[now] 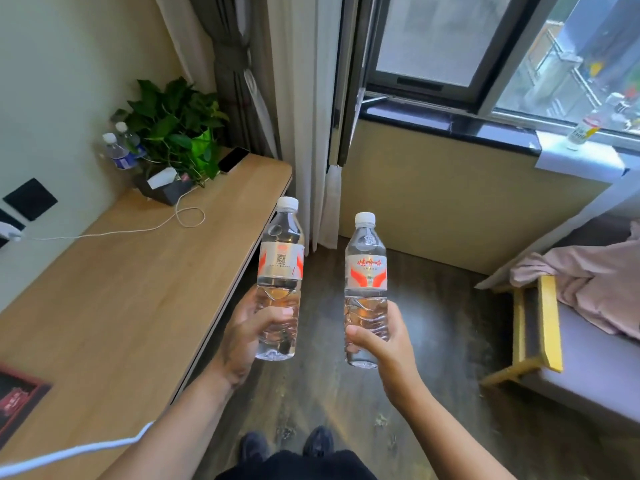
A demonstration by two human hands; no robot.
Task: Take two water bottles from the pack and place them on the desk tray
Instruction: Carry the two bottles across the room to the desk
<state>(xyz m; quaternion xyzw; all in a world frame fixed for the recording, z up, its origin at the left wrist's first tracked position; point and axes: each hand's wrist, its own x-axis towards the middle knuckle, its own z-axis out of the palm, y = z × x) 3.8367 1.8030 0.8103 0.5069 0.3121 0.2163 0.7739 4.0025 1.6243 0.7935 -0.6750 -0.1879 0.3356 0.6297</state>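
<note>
Each hand's grip [249, 327] [384, 337] wraps an upright bottle's [280, 258] [366, 268] base.

I can't read the red-framed item [19, 398] cut by the left edge, and leaves hide the far bottles' [119, 148] bases.

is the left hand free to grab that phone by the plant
Probably not: the left hand is closed around a bottle, and the phone lies at the desk's far end, well beyond it.
</note>
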